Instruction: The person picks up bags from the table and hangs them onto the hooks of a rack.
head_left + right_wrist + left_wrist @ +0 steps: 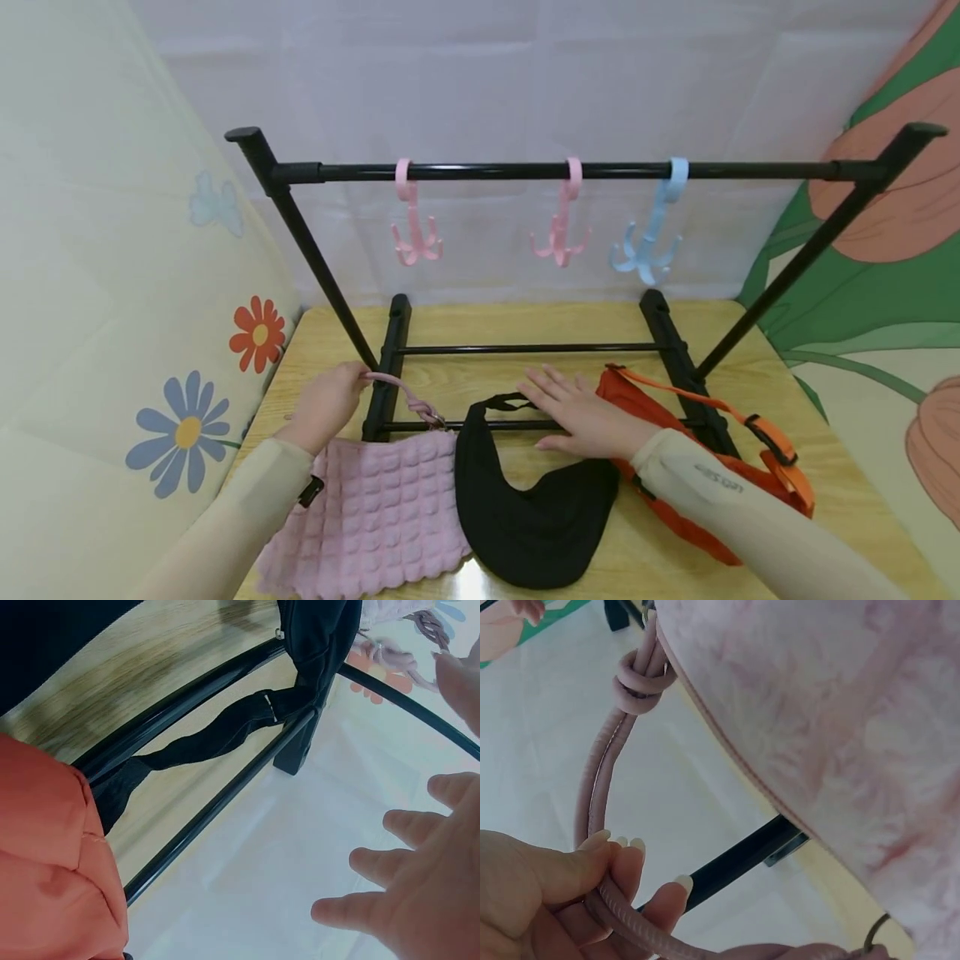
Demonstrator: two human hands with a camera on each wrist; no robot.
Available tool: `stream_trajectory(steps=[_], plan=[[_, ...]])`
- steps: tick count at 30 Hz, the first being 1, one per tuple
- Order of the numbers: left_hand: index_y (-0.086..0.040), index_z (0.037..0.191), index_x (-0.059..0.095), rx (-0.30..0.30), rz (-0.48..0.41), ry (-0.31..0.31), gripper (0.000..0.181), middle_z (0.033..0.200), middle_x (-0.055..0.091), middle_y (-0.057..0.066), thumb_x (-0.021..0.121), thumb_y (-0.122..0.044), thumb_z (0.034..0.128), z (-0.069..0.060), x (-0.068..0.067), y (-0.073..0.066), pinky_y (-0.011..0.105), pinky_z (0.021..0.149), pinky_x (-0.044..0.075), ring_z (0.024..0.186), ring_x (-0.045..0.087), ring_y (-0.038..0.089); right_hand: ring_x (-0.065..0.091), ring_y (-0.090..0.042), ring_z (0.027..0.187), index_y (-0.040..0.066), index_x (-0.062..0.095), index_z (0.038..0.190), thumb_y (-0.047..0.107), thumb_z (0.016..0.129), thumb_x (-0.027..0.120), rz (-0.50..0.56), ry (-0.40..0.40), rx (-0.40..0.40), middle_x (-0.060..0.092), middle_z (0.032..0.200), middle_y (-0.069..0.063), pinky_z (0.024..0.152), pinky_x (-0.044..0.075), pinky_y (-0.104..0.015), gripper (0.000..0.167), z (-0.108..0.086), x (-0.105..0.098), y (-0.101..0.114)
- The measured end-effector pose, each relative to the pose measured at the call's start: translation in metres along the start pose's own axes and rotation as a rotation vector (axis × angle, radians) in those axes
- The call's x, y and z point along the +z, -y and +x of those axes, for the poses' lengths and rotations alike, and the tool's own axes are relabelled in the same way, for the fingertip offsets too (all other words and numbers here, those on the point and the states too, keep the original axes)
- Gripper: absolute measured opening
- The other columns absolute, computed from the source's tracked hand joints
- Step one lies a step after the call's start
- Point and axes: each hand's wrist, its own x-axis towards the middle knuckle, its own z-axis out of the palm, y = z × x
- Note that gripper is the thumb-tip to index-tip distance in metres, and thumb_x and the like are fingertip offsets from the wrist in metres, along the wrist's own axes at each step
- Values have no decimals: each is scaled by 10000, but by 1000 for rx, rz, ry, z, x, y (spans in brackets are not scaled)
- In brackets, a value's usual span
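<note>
In the head view I had the left hand (pixel 326 404) pinching the handle (pixel 416 406) of the pink bag (pixel 382 508). The bag spread at the near left of the desk (pixel 525 321), below the left hand and off toward its fingertip side; I could not tell whether all of it touched the wood. My right hand (pixel 585 417) was palm down with fingers extended, well apart from the bag. The black visor (pixel 540 542) lay between the bag and the red pouch (pixel 637 396), with the right hand just above its strap (pixel 512 402); the forearm passed over the pouch. Behind them stood the rack (pixel 487 172), carrying two pink hooks, one on the left (pixel 415 242) and one mid-bar (pixel 561 242), and a blue hook (pixel 649 250).

The left wrist view gave me the grip: thumb and fingers closed around the doubled handle, between its knot (pixel 639 682) and the end by the metal ring. The bag's top edge ran diagonally beside the hand, apart from the fingers.

In the right wrist view the hand's fingers were spread and held nothing. The pouch and the visor strap lay across from it, apart from the fingertips, and the bag's handle showed beyond the thumb.
</note>
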Motion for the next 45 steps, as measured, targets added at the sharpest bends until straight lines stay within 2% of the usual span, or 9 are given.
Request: stream_trajectory(steps=[9, 16, 22, 29, 37, 45], plan=[[28, 968, 683, -70, -23, -5, 104, 876, 693, 153, 606, -39, 949, -5, -10, -6, 447, 630, 529, 760, 663, 300, 130, -444, 1433, 73, 238, 1544, 353, 911, 681, 28, 9, -6, 140, 1596, -183, 1034, 194, -712, 823, 5, 0, 4], [50, 980, 665, -48, -37, -96, 101, 901, 684, 187, 620, -30, 938, -11, -18, -8, 480, 657, 534, 784, 662, 347, 113, -416, 1445, 77, 222, 1549, 353, 921, 668, 50, 10, -20, 122, 1605, -161, 1049, 171, -703, 818, 12, -1, 10], [56, 998, 664, -34, -2, -172, 115, 921, 683, 197, 630, -32, 931, -15, -22, -12, 488, 654, 536, 776, 664, 355, 111, -395, 1451, 90, 218, 1552, 384, 929, 648, 55, -7, -38, 126, 1605, -152, 1060, 165, -692, 812, 15, -2, 11], [63, 970, 657, 45, 21, -335, 110, 864, 675, 197, 651, -32, 916, -20, -26, -18, 466, 566, 532, 656, 650, 333, 104, -407, 1448, 92, 189, 1558, 384, 932, 646, 61, -27, -42, 132, 1603, -158, 1044, 173, -708, 828, 16, -3, 10], [50, 951, 656, 119, 68, -480, 114, 821, 672, 195, 694, -27, 878, -25, -36, -27, 439, 468, 497, 549, 607, 314, 90, -394, 1454, 74, 175, 1557, 412, 945, 612, 72, -33, -45, 111, 1606, -156, 1058, 154, -698, 825, 18, -10, 14], [45, 943, 662, 176, 83, -554, 101, 800, 664, 184, 699, -10, 866, -29, -49, -39, 437, 458, 498, 542, 599, 319, 111, -407, 1448, 35, 195, 1544, 367, 934, 645, 60, -57, -56, 147, 1595, -182, 1060, 151, -695, 828, 20, -16, 18]])
